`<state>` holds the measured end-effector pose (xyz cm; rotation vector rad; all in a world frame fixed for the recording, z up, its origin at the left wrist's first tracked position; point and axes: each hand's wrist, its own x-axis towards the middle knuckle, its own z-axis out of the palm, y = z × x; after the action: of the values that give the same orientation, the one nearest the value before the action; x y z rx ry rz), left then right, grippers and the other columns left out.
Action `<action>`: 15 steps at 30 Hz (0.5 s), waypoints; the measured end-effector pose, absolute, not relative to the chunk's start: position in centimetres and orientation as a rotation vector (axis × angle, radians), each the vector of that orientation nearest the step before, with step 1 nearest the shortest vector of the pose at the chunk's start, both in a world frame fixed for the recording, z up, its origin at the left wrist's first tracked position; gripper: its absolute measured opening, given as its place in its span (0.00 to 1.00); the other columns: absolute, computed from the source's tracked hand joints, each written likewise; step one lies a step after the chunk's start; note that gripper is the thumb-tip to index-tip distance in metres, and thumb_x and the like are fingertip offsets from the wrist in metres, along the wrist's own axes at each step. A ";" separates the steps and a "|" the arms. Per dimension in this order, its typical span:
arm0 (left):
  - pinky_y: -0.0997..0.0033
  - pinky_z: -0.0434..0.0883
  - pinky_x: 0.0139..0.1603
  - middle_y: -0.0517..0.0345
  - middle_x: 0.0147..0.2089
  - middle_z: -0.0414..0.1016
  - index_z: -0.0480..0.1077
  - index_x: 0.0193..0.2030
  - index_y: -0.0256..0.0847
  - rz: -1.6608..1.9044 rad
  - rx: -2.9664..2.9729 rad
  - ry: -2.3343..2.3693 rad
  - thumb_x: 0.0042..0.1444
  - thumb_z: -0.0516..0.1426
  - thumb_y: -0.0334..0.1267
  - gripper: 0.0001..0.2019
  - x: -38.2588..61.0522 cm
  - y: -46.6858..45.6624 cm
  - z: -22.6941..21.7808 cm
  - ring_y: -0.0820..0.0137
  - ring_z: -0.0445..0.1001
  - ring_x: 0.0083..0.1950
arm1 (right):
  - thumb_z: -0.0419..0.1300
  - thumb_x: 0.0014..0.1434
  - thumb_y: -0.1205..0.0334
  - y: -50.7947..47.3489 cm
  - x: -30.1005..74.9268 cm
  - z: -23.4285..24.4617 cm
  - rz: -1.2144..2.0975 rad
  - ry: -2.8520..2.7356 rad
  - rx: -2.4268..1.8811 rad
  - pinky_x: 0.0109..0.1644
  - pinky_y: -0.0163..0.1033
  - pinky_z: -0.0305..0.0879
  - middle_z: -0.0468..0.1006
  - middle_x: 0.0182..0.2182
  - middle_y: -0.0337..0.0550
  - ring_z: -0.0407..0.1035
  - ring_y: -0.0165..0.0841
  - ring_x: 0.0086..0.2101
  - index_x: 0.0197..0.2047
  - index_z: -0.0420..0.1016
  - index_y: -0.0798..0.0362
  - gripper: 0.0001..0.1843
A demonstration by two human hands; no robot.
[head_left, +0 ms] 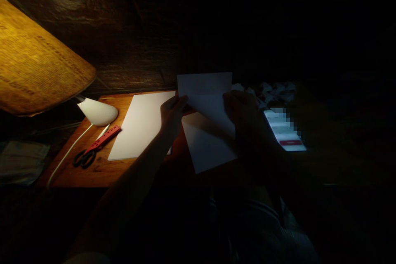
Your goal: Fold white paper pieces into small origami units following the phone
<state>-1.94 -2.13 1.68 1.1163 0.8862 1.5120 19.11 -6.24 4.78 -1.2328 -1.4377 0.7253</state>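
Note:
Between my two hands a white sheet of paper (204, 86) is held up above the table, with a crease or fold line running across it. My left hand (172, 113) pinches its left edge, thumb on top. My right hand (243, 107), mostly in shadow, grips the right side; its fingers are hard to make out. Below lies another part of white paper (204, 144), its corner pointing toward me; I cannot tell whether it joins the held sheet. Left of my left hand, a stack of white paper (142, 123) rests flat on the wooden table.
Scissors with black handles (84, 159) lie by a red perforated strip (103, 138) at left. A lamp with a white base (99, 112) and yellow shade (40, 57) stands behind. A lit phone (284, 130) is at right, crumpled paper (272, 93) behind it. A brick wall (130, 49) bounds the back.

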 end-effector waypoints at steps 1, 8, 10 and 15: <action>0.66 0.82 0.38 0.61 0.27 0.73 0.72 0.28 0.38 1.492 1.119 0.892 0.46 0.74 0.51 0.21 -1.9 -2.1 1.5 0.71 0.77 0.31 | 0.58 0.66 0.63 -6.2 19.0 4.6 0.739 -1.421 -1.224 0.29 0.37 0.50 0.54 0.22 0.35 0.51 0.28 0.26 0.22 0.56 0.48 0.21; 0.67 0.81 0.37 0.57 0.33 0.80 0.77 0.34 0.38 1.453 1.094 0.888 0.44 0.74 0.44 0.16 -2.0 -1.8 1.2 0.69 0.79 0.33 | 0.59 0.64 0.64 -6.0 18.3 4.0 0.760 -1.359 -1.187 0.28 0.37 0.48 0.55 0.22 0.35 0.51 0.28 0.26 0.21 0.58 0.49 0.21; 0.66 0.82 0.37 0.57 0.33 0.80 0.77 0.34 0.38 1.448 1.095 0.876 0.45 0.73 0.44 0.15 -2.1 -1.8 1.3 0.69 0.79 0.34 | 0.59 0.64 0.64 -6.1 18.3 4.2 0.791 -1.357 -1.185 0.28 0.37 0.48 0.54 0.21 0.34 0.50 0.28 0.25 0.21 0.57 0.49 0.21; 0.62 0.83 0.40 0.56 0.36 0.80 0.77 0.38 0.39 1.427 1.154 0.864 0.47 0.72 0.44 0.16 -2.4 -1.7 1.4 0.65 0.81 0.37 | 0.61 0.63 0.63 -6.5 18.0 4.4 0.933 -1.254 -1.151 0.27 0.36 0.47 0.55 0.21 0.33 0.50 0.26 0.23 0.22 0.59 0.49 0.20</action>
<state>-2.43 -1.69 1.36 1.1538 0.8637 1.4273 18.01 -6.55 4.45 -1.1508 -1.2540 0.9333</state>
